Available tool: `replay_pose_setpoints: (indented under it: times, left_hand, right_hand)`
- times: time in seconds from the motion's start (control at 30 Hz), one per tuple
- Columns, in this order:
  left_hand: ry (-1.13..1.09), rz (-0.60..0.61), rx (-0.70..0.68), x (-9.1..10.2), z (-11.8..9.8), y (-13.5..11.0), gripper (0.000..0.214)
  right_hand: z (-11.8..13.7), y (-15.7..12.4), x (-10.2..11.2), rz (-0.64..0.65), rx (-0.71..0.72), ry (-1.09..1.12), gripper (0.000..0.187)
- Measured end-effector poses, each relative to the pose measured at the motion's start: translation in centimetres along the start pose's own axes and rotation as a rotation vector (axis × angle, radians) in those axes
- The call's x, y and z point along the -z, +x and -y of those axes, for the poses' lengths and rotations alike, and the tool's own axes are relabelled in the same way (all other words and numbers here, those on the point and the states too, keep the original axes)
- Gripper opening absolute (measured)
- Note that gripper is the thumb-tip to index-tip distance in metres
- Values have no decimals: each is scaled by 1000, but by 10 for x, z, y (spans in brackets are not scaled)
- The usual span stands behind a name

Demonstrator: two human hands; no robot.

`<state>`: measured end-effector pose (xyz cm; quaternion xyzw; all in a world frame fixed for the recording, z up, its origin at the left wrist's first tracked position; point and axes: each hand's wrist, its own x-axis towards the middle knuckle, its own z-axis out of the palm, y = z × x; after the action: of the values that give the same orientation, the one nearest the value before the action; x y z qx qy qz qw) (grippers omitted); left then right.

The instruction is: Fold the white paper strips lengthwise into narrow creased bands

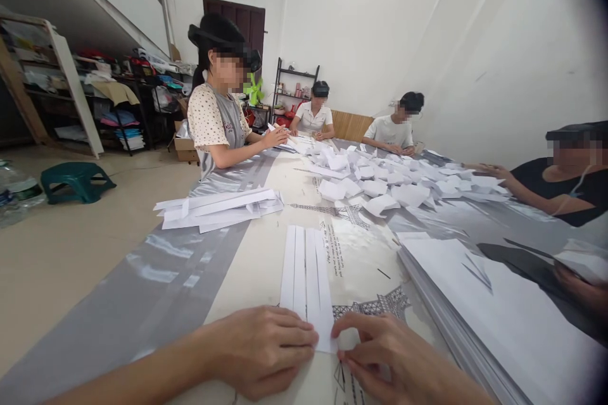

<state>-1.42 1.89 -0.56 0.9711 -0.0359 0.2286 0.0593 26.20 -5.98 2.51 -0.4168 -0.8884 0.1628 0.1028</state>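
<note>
A white paper sheet (313, 285), divided by lengthwise creases or slits into narrow strips, lies on the table in front of me. My left hand (266, 348) rests over its near left part, fingers curled together and pressing on it. At the near right corner of the same paper is my right hand (380, 354), its thumb and index finger closed at the edge. The left hand hides the near left end of the paper. Right of my hands stands a thick stack of white paper (456, 285).
Folded paper strips (218, 209) lie in a pile at left. A heap of folded white papers (394, 180) covers the far table. Several people sit or stand around it, one person (221, 107) at the left side. A green stool (76, 177) stands on the floor.
</note>
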Motion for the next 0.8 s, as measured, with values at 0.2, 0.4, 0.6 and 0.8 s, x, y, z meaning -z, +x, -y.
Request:
replay_pose_setpoints:
  times: [0.2, 0.4, 0.6, 0.8]
  left_hand:
    - [-106, -24, 10, 0, 2, 0, 35]
    - [-326, -56, 57, 4, 5, 1, 45]
    - [-412, -58, 96, 7, 6, -1, 42]
    - [-332, -24, 119, 9, 3, 2, 39]
  right_hand:
    - [-1, -1, 1, 0, 5, -9, 39]
    - [-2, -1, 2, 26, -4, 0, 38]
    - [-1, 3, 3, 18, -32, 106, 33]
    - [-3, 4, 3, 13, -53, 186, 20]
